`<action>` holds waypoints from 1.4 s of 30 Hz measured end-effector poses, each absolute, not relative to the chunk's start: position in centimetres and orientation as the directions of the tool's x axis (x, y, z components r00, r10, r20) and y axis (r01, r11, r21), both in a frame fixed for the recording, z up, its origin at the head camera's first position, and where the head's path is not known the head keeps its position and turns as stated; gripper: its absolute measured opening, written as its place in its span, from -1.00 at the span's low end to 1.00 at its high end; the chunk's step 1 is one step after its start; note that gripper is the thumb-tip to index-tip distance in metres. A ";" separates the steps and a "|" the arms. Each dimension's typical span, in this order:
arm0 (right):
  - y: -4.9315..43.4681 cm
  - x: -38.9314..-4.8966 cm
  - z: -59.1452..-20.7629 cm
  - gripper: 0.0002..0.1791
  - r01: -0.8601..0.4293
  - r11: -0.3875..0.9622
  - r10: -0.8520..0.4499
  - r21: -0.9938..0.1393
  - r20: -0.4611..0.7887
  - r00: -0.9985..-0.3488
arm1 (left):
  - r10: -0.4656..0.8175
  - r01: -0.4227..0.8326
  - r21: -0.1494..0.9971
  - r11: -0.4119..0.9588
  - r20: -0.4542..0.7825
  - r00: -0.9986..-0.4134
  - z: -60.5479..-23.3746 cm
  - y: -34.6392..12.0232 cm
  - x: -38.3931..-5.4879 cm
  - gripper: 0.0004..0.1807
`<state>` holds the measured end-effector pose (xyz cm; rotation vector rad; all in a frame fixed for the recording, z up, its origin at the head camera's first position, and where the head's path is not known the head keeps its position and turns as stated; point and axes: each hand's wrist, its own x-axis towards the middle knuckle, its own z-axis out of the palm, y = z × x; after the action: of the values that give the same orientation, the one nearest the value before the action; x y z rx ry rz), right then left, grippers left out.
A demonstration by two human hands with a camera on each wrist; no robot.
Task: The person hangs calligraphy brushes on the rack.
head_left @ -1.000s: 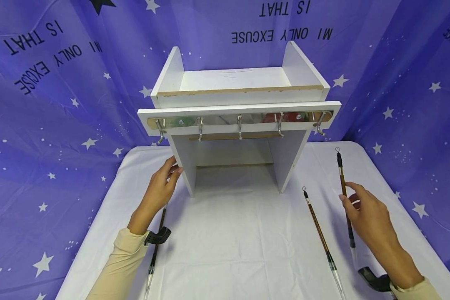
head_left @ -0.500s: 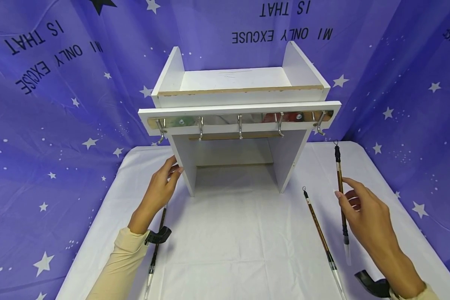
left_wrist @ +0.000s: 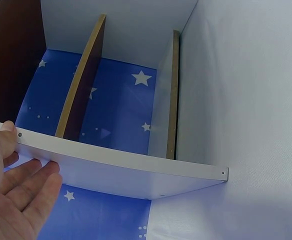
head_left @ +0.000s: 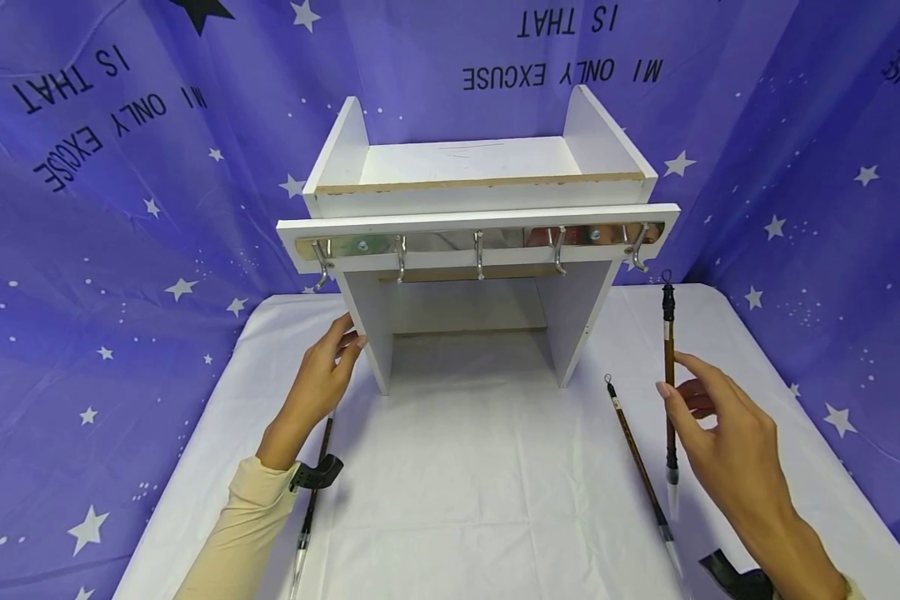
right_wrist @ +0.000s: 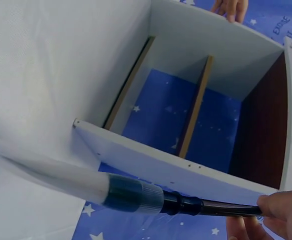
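My right hand [head_left: 735, 446] pinches a calligraphy brush [head_left: 669, 333] by its brown handle, between thumb and fingers. The brush's hanging loop points away from me, and a clear cap covers its pale bristles, large in the right wrist view. My left hand [head_left: 317, 379] holds the left side panel of a white shelf unit [head_left: 487, 198], thumb on the front edge and fingers against the outer face. A metal hook rail [head_left: 442, 241] with several hooks runs across the unit's front. A second brush [head_left: 637, 454] lies on the table left of my right hand.
Beside my left forearm lies a third brush [head_left: 306, 521], partly covered by the black wrist mount [head_left: 318, 472]. A white cloth [head_left: 480, 500] covers the table. Purple star-printed curtains [head_left: 120, 292] hang behind and at both sides.
My right hand has moved a little left with the brush, which now stands straighter, its loop end shifted left and slightly farther away. My left hand and the shelf unit stay put.
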<state>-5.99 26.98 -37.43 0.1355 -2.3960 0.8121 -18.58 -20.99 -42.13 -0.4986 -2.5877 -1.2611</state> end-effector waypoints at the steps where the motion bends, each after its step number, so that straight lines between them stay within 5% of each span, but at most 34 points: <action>1: 26.8 -5.9 -37.3 -0.44 -0.278 0.805 0.093 -0.524 0.574 -0.813 | 0.204 0.395 0.717 0.575 0.342 -0.917 -42.2 -21.0 -18.6 -0.47; 14: 25.0 -5.6 -36.4 -0.34 -0.398 0.774 0.050 -0.492 0.675 -0.736 | 0.211 0.416 0.712 0.565 0.363 -0.908 -42.3 -21.1 -18.6 -0.47; 42: 20.4 -7.4 -36.7 -0.38 -0.494 0.710 -0.038 -0.502 0.674 -0.738 | 0.191 0.390 0.735 0.555 0.343 -0.920 -42.3 -20.9 -18.7 -0.48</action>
<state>-7.42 20.36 -36.70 0.4028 -2.2639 0.9126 -18.72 -20.93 -42.33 -0.4872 -2.5668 -1.2950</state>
